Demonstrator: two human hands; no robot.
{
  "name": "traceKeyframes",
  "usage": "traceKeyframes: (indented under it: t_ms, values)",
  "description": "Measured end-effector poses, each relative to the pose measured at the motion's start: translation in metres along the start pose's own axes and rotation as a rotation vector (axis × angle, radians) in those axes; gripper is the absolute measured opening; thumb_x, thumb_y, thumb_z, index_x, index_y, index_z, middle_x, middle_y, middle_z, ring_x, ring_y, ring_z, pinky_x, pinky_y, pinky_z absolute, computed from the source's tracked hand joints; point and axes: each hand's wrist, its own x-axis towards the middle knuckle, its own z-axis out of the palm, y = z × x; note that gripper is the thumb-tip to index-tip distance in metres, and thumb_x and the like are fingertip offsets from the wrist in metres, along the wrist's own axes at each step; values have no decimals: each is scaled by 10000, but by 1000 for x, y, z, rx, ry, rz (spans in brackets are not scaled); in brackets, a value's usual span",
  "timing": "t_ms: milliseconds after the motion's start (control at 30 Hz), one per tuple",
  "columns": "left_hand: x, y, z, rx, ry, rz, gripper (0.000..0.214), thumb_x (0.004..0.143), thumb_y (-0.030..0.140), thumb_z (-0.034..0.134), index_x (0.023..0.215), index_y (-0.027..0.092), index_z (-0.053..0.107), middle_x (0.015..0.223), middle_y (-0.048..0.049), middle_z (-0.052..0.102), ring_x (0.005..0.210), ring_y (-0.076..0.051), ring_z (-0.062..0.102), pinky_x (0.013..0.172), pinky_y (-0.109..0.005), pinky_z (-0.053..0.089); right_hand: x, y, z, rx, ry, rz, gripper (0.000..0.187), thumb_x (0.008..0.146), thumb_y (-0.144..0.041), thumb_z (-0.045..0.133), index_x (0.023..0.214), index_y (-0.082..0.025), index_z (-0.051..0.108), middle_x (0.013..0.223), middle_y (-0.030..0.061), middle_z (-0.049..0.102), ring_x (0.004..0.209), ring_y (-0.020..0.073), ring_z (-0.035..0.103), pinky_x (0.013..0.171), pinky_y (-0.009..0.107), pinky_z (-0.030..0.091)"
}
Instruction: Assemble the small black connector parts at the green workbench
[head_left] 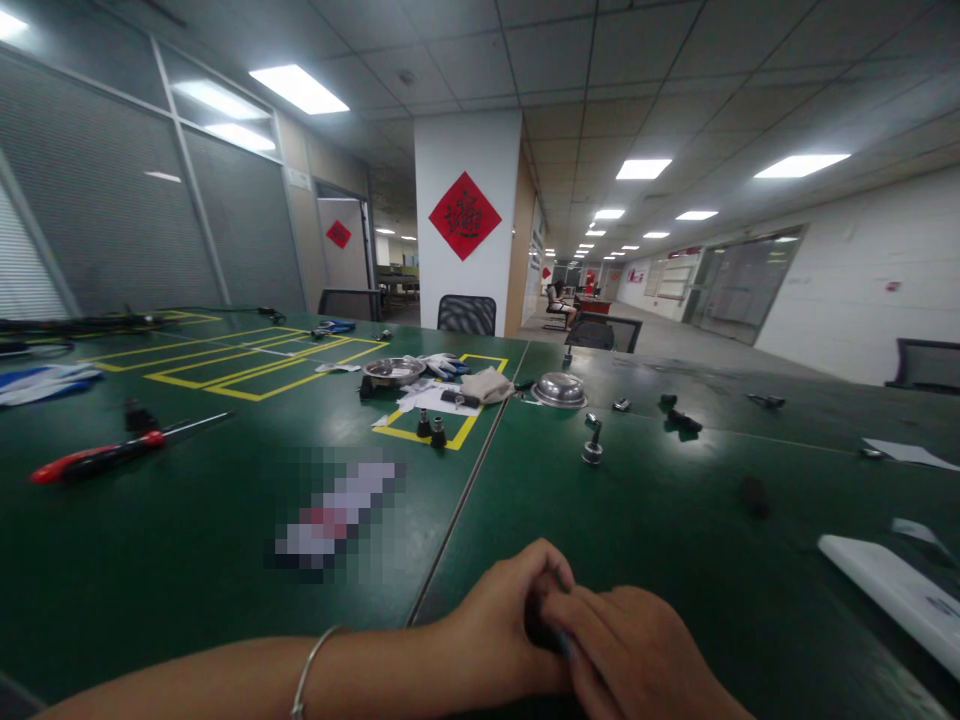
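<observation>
My left hand (506,620), with a thin silver bangle (307,670) at the wrist, is curled low in the head view, thumb and fingers bent inward. Against it presses my right hand (637,645), its fingers folded over the left palm. A small dark thing shows in the gap between the hands, mostly covered, so its kind cannot be told. Beyond them on the green tabletop (510,500) lies a pixelated flat object (337,515). Farther off, a metal fitting with a round base (592,447) stands upright.
A red-and-black screwdriver (97,460) lies at left. Past the middle are black-and-metal fittings (438,433), a steel bowl (394,372), an upturned steel bowl (559,391), gloves (442,365) and a cloth (487,385). Black parts (682,420) and a white slab (892,595) lie right.
</observation>
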Motion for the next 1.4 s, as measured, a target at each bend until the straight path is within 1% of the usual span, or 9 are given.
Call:
traceKeyframes:
  t_ms: [167,300,400,500,633,1000,1133,1267,1400]
  values:
    - [0,-2,0,21,12,-2,500,547,107,781,925,185,463,712,67,571,622,-94,515,529,-190,330,2,-2,-1,-75,68,-38,300,999,-165,250,905,-217,530,627,-59,618,422,115,509,449,288,265]
    - [0,-1,1,49,13,-2,488,559,125,779,925,186,463,696,70,551,598,-87,490,505,-187,305,2,-2,-1,-95,75,-18,364,1047,-246,197,908,-224,532,618,-70,625,400,114,502,435,293,264]
    - [0,-2,1,1,-2,22,470,567,126,770,912,184,456,733,53,566,642,-105,522,540,-198,342,2,-2,-4,-30,29,33,301,1006,-241,250,889,-228,528,662,-59,638,445,114,534,457,282,288]
    - [0,-3,0,-71,-28,48,475,570,123,773,918,182,456,793,32,598,718,-132,571,609,-222,384,1,-2,-6,49,-11,64,185,875,-184,337,876,-224,518,699,-38,633,501,121,556,486,270,311]
    - [1,-3,-3,-107,-51,2,514,548,103,797,935,172,466,775,43,606,690,-119,563,598,-218,387,0,-2,-5,39,-40,38,257,785,-100,354,945,-210,524,738,-19,636,528,128,567,493,271,324]
    - [2,-1,-3,-117,-52,-60,586,474,165,888,901,176,487,761,45,628,696,-129,580,604,-222,390,3,-2,-1,-74,36,-11,286,959,-113,265,850,-219,507,616,-48,610,412,110,526,422,281,281]
    - [2,0,-3,-124,-41,-63,572,472,173,890,884,176,493,720,60,597,644,-106,551,571,-204,357,1,-2,-3,-42,9,25,300,994,-163,264,874,-220,534,635,-51,632,425,109,534,442,282,274]
    - [1,-1,-4,-140,-58,-62,550,491,158,878,890,169,499,756,40,605,680,-121,558,593,-213,378,2,-3,-8,55,-49,76,220,891,-162,331,889,-216,544,696,-37,647,489,117,561,482,275,306]
    - [1,-2,-5,-107,-71,-74,552,498,137,865,915,171,505,803,29,615,724,-136,564,599,-216,388,3,-3,-11,94,-84,72,262,723,-122,350,881,-214,536,721,-24,636,514,126,565,491,275,331]
